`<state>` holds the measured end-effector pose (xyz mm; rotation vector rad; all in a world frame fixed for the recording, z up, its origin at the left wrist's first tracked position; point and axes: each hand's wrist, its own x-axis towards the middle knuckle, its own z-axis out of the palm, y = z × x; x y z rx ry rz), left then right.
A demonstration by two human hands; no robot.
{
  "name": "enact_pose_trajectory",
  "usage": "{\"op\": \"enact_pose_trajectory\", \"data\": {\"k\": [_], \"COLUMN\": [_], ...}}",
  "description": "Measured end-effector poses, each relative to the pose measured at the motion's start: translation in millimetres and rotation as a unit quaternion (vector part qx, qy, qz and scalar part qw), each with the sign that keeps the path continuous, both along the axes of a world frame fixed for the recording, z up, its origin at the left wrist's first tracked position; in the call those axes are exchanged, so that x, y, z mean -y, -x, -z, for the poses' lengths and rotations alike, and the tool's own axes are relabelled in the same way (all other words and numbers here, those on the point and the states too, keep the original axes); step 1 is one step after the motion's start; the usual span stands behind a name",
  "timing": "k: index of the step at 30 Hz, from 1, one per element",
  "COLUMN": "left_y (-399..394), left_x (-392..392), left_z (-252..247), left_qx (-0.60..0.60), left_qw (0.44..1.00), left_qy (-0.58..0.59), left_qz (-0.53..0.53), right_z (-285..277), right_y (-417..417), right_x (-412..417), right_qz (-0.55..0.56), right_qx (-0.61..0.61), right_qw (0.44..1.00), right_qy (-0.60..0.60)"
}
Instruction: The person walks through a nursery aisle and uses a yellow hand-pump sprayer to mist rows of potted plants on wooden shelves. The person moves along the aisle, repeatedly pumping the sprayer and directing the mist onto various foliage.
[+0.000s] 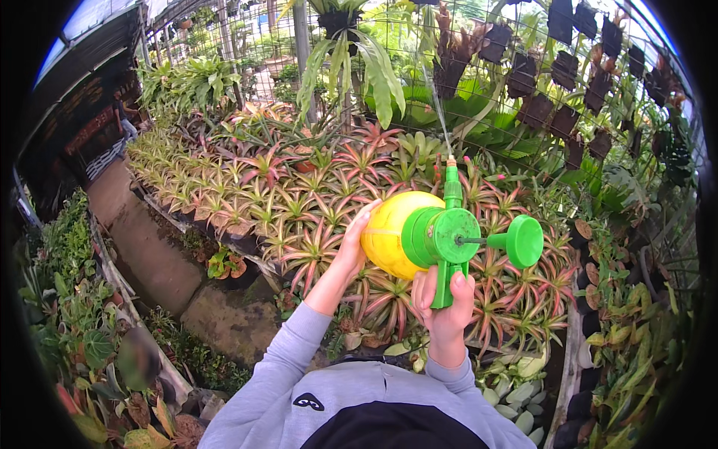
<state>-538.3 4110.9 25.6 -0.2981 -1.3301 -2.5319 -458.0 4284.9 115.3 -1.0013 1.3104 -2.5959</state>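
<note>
A yellow and green plastic pump pressure sprayer (392, 233) is held tilted on its side in front of me. My left hand (354, 238) supports the base of its yellow tank, fingers against the far side. My right hand (446, 297) grips the green handle, with the thumb near the trigger end. The green pump knob (524, 241) sticks out to the right. From the brass-coloured nozzle tip (451, 160), a thin stream of water (439, 109) shoots away toward the wire mesh. Pink and green striped bromeliads (314, 252) spread in dense rows beneath and beyond the sprayer.
A staghorn-like fern (381, 73) hangs from the wire mesh (263, 33), and several dark planting blocks (521, 76) hang at upper right. A concrete path (162, 264) runs along the left beside potted plants (67, 269). Another person (122, 118) stands far off at upper left.
</note>
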Motion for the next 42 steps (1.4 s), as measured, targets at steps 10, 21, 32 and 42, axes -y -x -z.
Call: {"op": "enact_pose_trajectory", "data": {"k": [10,21,32,42], "left_y": [-21,-134,-260,-175], "left_x": [95,122,172,142], "left_z": [-52,143,171,62], "left_qx": [-0.074,0.176,0.369,0.328], "left_qw": [0.992,0.954,0.840,0.819], "left_qy": [0.060,-0.141,0.221,0.470], "left_qz": [-0.084,-0.195,-0.331,0.004], "right_z": [-37,59,199,279], "right_y": [-1,-24,-54,-92], "right_x": [70,127,186,133], "right_qz": [-0.099,-0.237,-0.272,-0.195], "right_qx": [-0.086,0.282,0.358,0.371], "right_qw": [0.991,0.913,0.813,0.766], "right_qy": [0.034,-0.176,-0.370,-0.488]}}
